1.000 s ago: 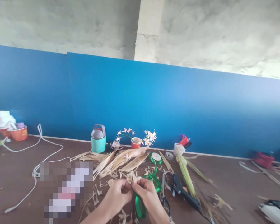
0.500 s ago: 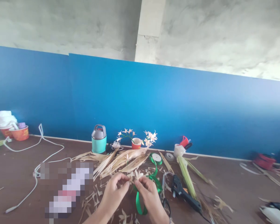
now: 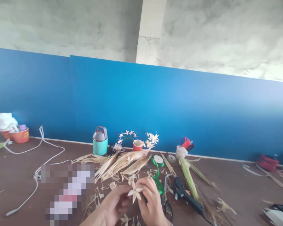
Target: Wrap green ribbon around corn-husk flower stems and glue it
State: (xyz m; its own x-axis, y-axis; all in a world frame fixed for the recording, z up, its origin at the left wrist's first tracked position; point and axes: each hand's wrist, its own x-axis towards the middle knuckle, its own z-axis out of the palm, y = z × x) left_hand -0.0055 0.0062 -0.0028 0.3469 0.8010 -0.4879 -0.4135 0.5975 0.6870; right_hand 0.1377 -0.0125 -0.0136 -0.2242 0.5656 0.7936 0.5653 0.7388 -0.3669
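My left hand [image 3: 114, 204] and my right hand [image 3: 150, 201] meet low in the middle of the view, both pinched round a small pale straw flower [image 3: 135, 192] with pointed petals spread out. A green ribbon [image 3: 158, 183] trails from under my right hand to its spool [image 3: 158, 159]. Dry husk strips [image 3: 122, 161] lie fanned out just beyond my hands. Scraps of husk litter the brown table [image 3: 19, 179] around them.
A black glue gun [image 3: 186, 196] and scissors [image 3: 167, 205] lie right of my hands. Farther back stand a teal jar [image 3: 100, 141], a red cup with finished straw flowers [image 3: 138, 142] and tape rolls [image 3: 171, 157]. A white cable [image 3: 37, 166] curls at left. Red bowls [image 3: 20, 135] sit far left.
My hands have drawn closer to me and together. The flower's petals, bunched between my fingers before, now stand spread open above them.
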